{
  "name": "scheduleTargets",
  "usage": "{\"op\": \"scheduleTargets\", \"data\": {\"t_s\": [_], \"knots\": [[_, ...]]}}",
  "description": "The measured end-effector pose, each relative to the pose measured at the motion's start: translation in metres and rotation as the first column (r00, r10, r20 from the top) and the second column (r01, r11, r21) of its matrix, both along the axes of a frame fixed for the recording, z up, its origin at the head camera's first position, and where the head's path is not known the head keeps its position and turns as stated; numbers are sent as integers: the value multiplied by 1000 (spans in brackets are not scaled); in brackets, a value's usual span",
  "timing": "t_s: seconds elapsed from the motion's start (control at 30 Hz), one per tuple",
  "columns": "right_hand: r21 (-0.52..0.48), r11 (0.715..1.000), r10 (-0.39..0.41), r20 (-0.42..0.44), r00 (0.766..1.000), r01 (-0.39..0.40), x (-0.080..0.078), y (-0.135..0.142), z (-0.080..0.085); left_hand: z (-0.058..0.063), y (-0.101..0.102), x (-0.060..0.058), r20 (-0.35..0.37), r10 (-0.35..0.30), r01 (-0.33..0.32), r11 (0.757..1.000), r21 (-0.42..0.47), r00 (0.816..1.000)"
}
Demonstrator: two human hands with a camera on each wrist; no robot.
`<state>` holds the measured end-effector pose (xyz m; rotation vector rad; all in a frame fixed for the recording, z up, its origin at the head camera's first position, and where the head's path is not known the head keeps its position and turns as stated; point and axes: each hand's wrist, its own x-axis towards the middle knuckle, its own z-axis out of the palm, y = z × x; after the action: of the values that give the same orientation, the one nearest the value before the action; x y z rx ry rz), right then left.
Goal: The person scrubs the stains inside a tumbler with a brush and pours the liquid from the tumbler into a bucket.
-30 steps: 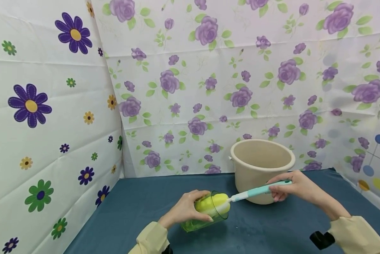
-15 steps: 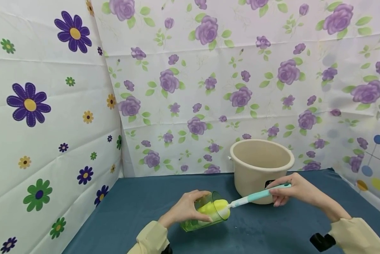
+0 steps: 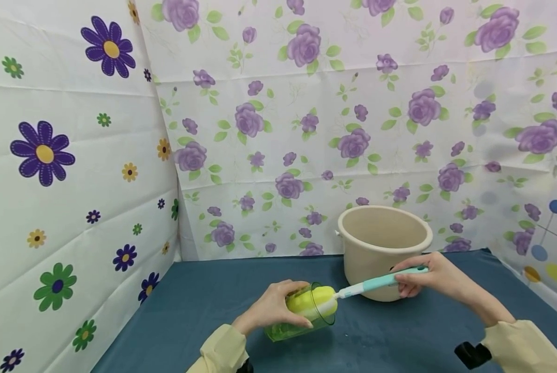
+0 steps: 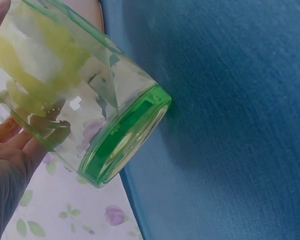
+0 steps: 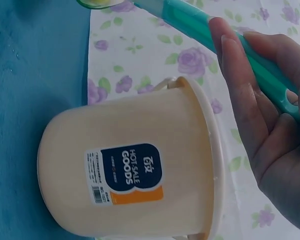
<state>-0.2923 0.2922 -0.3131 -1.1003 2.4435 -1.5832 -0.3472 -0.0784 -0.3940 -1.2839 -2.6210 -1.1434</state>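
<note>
My left hand [image 3: 278,304] grips a clear green glass cup [image 4: 85,105] that lies tilted on its side, its mouth toward the right. The thick green base of the cup shows close to the cloth in the left wrist view. Inside the mouth sits the yellow and white sponge head of a cup brush [image 3: 322,300], part of it sticking out past the rim. My right hand [image 3: 429,274] pinches the brush's turquoise handle [image 5: 200,30] between thumb and fingers, in front of the bucket. Small droplets cling to the cup's wall.
A beige bucket [image 3: 385,259] with a label [image 5: 125,174] on its side stands upright at the back right. Dark blue cloth [image 3: 204,311] covers the table, with a few water drops on it. Flower-patterned sheets [image 3: 260,207] hang behind and to the left.
The sponge head has turned and shifted within the cup's mouth, and the handle has dipped then risen again with my right hand. The left hand keeps its hold on the cup.
</note>
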Motion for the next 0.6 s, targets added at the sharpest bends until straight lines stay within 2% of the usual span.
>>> {"op": "scheduleTargets", "data": {"t_s": [0.23,0.47,0.6], "knots": [[12,999,49,16,999,-49,2,6,1,3,0,0,4,1,0,1000,-18,1000],[-21,995,101,24,995,-100,2,4,0,3,0,1,-10,-7,7,1000,-25,1000],[-31,997,74,5,997,-73,2,1,-1,3,0,1,-16,-10,10,1000,-14,1000]]}}
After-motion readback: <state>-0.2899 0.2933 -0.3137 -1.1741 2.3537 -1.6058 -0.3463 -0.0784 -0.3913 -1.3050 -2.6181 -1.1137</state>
